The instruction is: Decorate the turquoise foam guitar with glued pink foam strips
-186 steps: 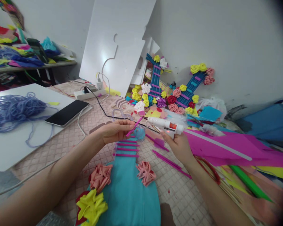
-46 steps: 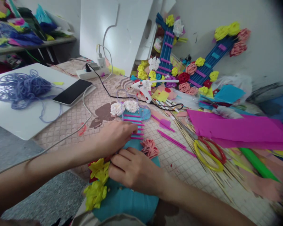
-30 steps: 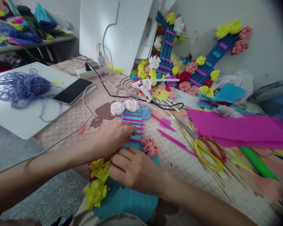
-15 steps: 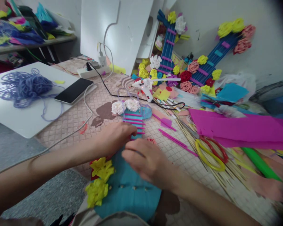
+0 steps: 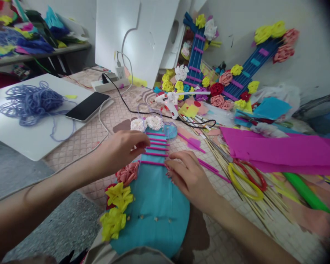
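Note:
A teal felt guitar (image 5: 154, 205) lies in front of me, its neck crossed by pink strips (image 5: 157, 147). White flowers (image 5: 147, 124) sit at its head, and a pink flower (image 5: 128, 172) and yellow flowers (image 5: 115, 209) line its left side. My left hand (image 5: 123, 150) is pinched at the left edge of the neck, where a thin lilac thread runs. My right hand (image 5: 187, 174) lies on the guitar's right edge. Its bent fingers cover a second pink flower that shows only as pink bits under the fingertips.
A white glue gun (image 5: 169, 99) with a black cord lies beyond the guitar. Red and yellow scissors (image 5: 244, 179), wooden sticks and a magenta sheet (image 5: 277, 150) are to the right. A phone (image 5: 86, 106) and lilac yarn (image 5: 30, 102) rest on a white board at left. Finished guitars (image 5: 195, 55) lean on the wall.
My right hand slid from the left of the guitar body up to its right edge, uncovering the body and the left pink flower. My left hand moved up the neck. Earlier I set down the glue gun.

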Action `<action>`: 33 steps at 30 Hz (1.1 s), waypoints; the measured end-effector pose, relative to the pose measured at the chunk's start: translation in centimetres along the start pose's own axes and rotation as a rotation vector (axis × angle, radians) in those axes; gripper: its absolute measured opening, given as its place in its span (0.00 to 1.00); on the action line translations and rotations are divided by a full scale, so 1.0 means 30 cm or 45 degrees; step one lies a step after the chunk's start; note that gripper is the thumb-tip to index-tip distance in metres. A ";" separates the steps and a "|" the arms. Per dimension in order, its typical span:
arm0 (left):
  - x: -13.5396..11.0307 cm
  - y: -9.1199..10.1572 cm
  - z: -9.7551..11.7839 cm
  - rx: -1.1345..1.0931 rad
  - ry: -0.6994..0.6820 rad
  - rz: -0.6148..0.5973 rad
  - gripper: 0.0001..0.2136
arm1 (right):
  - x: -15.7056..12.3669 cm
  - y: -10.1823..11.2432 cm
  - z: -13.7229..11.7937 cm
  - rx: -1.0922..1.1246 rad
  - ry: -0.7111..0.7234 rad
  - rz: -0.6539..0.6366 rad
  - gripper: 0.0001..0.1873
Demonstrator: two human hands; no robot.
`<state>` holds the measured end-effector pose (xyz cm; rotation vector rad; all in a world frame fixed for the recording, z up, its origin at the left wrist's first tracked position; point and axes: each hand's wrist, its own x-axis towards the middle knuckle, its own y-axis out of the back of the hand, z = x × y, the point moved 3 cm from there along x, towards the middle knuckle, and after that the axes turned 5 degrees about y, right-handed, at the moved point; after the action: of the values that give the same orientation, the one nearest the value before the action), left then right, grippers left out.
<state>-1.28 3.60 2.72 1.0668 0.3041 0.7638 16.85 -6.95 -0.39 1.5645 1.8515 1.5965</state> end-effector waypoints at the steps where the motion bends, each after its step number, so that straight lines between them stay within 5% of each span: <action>1: -0.012 0.016 -0.011 -0.002 0.017 0.047 0.06 | 0.001 -0.001 -0.004 -0.015 0.009 -0.009 0.11; 10: -0.127 -0.019 -0.012 0.099 -0.056 0.031 0.10 | 0.004 -0.021 -0.024 -0.142 0.071 -0.047 0.18; 21: -0.136 -0.048 0.020 0.304 -0.128 0.018 0.14 | -0.004 -0.059 -0.026 -0.173 0.038 -0.141 0.29; 33: -0.130 -0.060 0.011 0.282 -0.112 -0.003 0.14 | -0.004 -0.063 -0.021 -0.183 0.031 -0.154 0.26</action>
<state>-3.11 0.21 0.81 1.3049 0.3202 0.6899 15.40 -7.07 -1.76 1.3529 1.7640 1.6605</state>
